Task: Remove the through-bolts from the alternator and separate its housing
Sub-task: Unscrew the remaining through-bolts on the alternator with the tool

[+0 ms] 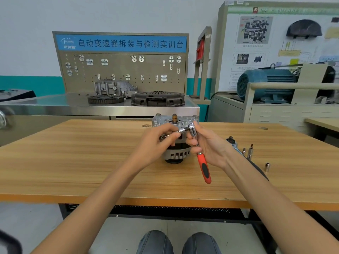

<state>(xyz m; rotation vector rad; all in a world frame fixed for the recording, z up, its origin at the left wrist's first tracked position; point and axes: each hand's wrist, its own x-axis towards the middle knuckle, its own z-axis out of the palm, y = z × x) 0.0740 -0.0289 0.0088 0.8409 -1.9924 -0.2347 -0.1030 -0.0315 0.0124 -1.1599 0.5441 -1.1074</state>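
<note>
The alternator (176, 154) stands on the wooden table (91, 162), shaft end up, its grey housing partly hidden behind both hands. My right hand (207, 145) holds a ratchet (203, 167) by the metal shank above its red and black handle, which hangs down toward me. The ratchet head (192, 128) carries a chrome socket (181, 130) pointing left. My left hand (161, 142) pinches a thin bolt (166, 136) whose end sits in the socket, in front of the alternator's top.
Loose sockets and bits (249, 153) and another tool (232, 141) lie on the table to the right, with one socket (267, 166) nearer me. Behind stands a steel bench (55, 107) with a clutch cover (157, 99), a gear ring and a pegboard. A blue motor (266, 85) is at right.
</note>
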